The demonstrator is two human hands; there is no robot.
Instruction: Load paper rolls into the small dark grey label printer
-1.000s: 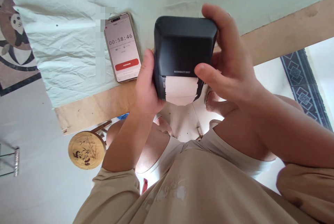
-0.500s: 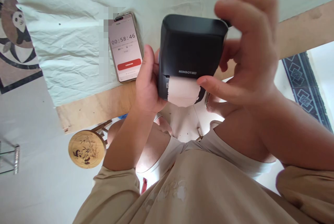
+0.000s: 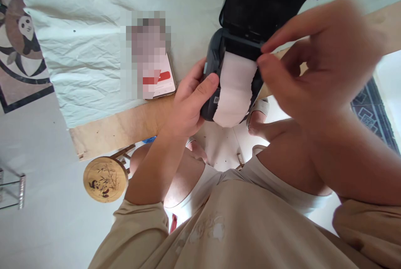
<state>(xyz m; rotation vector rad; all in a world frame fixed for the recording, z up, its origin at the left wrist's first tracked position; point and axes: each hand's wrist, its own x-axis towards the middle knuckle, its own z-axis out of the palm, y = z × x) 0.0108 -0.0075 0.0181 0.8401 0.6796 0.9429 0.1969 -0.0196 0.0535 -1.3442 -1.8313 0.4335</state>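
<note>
A black label printer [image 3: 210, 102] is held over the table's front edge, its lid [image 3: 253, 8] swung up away from the body. A strip of white label paper [image 3: 236, 89] curls out of it, hanging down over the front. My left hand [image 3: 194, 97] grips the printer's left side, thumb on top and fingers around the side. At the paper's upper right edge, the thumb and forefinger of my right hand [image 3: 313, 60] come together in a pinch. The back of that hand is blurred, and what lies between its fingertips is hidden.
A phone [image 3: 166, 79], partly pixelated, lies on the pale green cloth [image 3: 84, 52] left of the printer. The wooden table edge [image 3: 119, 127] runs below it. A round wooden stool [image 3: 105, 179] stands at lower left. My legs are under the printer.
The printer's lid has come open and tilted back, uncovering the inside and more of the paper. My right hand has moved from the lid's corner to the paper's edge. My left hand still holds the printer.
</note>
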